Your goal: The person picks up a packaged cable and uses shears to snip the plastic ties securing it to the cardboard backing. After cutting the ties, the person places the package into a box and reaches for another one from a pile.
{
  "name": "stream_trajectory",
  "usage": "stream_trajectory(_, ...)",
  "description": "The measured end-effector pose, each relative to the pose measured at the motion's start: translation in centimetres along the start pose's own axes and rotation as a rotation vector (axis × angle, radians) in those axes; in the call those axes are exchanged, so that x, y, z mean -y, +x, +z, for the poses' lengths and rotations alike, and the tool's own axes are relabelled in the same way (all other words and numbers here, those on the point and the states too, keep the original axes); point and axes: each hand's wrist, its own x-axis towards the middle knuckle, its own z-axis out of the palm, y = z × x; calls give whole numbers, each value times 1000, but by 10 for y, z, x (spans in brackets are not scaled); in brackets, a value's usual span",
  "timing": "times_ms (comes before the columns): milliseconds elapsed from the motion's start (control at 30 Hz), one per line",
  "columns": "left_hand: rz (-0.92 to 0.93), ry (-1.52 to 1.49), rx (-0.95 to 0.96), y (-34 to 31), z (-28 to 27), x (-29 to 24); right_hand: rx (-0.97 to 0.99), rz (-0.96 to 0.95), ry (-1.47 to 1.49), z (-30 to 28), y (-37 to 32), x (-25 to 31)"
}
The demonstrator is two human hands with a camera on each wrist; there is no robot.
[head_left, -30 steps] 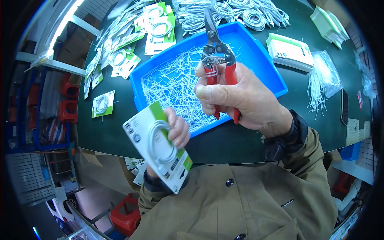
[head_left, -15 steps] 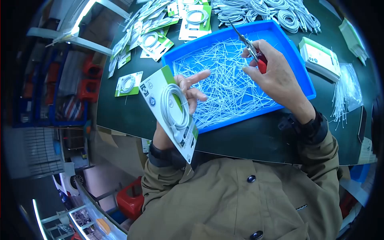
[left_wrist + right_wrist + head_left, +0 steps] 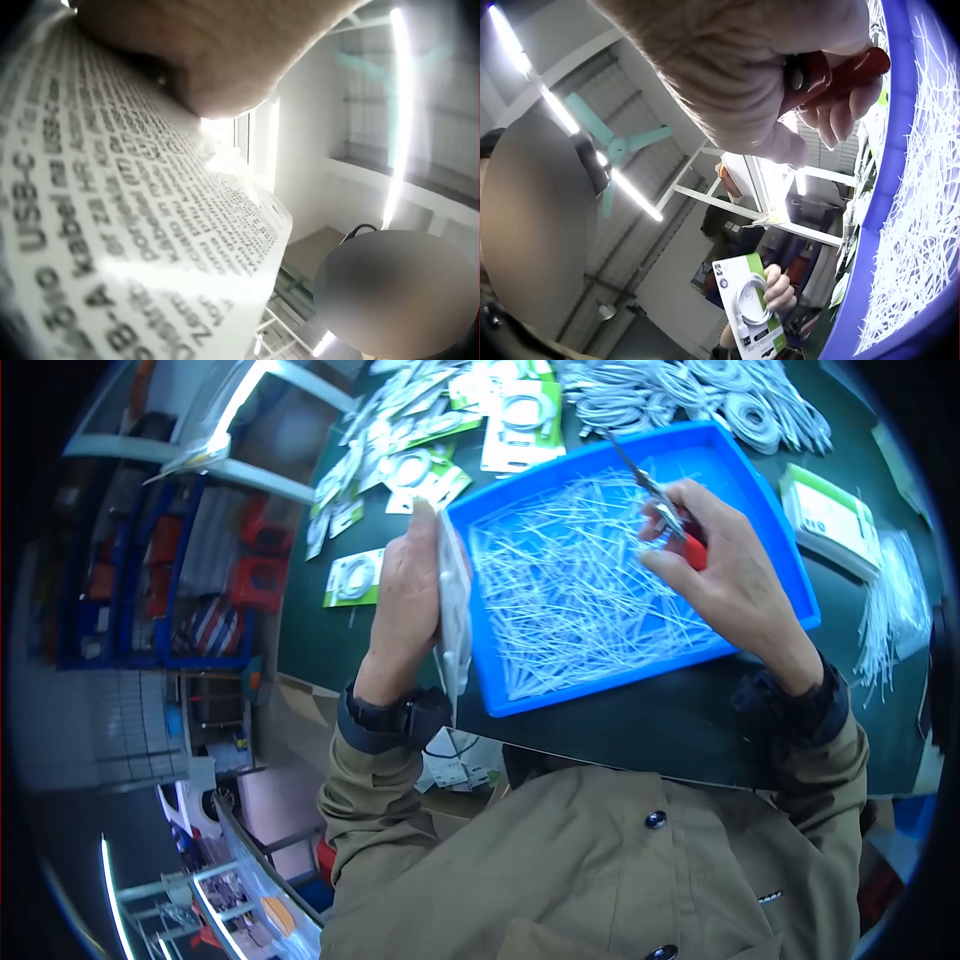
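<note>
My left hand (image 3: pixel 405 590) holds a carded USB cable (image 3: pixel 455 610) upright beside the blue tray's left end, its edge almost toward the head camera. In the right wrist view the card's white and green front, with a coiled white cable (image 3: pixel 751 300), shows, fingers curled at its edge. Printed text on the card's back (image 3: pixel 150 225) fills much of the left wrist view. My right hand (image 3: pixel 735 580) grips red-handled pruning shears (image 3: pixel 694 550) over the tray, blades pointing up and away. White cut ties (image 3: pixel 570 580) lie scattered in the blue tray (image 3: pixel 640 660).
Carded cables (image 3: pixel 520 420) spread over the dark green table's back left, and one card (image 3: pixel 352 578) lies beyond my left hand. Coiled cables (image 3: pixel 750 415) heap at the back. A stack of cards (image 3: pixel 828 525) and a bundle of white ties (image 3: pixel 880 630) lie right of the tray.
My left hand has turned the carded cable from face-on to nearly edge-on and lifted it beside the tray. My right hand has lowered the shears over the tray and tilted them sideways.
</note>
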Motion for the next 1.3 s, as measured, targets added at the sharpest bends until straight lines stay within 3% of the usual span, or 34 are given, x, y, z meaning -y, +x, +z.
stream_trajectory(100, -36, -72, -203, -43, -71, 37, 59, 56, 8, -2, 0, 5)
stream_trajectory(233, -73, -64, -750, -136, -143, 96, 98, 87, 22, 4, 0, 3)
stream_trajectory(300, -88, -14, -889, -186, -170, 130, 115, 99, 29, 8, 1, 4)
stream_trajectory(367, -157, 116, -962, -237, -201, 167, 132, 102, 32, 11, 1, 5)
stream_trajectory(467, -492, 533, -869, -286, -215, 188, 158, 103, 40, 16, -1, 3)
stream_trajectory(500, -492, 385, -860, -296, -222, 204, 170, 109, 42, 16, -1, 2)
stream_trajectory(600, -426, 24, -1028, -269, -191, 184, 181, 109, 39, 19, -3, 2)
stream_trajectory(667, -392, 141, -956, -246, -198, 189, 180, 98, 31, 18, -3, 1)
stream_trajectory(800, -98, 542, -765, -166, -204, 192, 199, 107, 23, 13, -4, 2)
stream_trajectory(900, 46, 846, -585, -95, -170, 137, 192, 116, 27, 12, -4, 2)
stream_trajectory(967, 277, 1199, -423, -56, -176, 145, 194, 117, 26, 11, -4, 2)
stream_trajectory(1100, 341, 1348, -160, 2, -191, 156, 205, 98, 30, 7, -3, 1)
stream_trajectory(1300, 500, 1470, 34, 29, -212, 155, 222, 79, 48, 11, -6, -7)
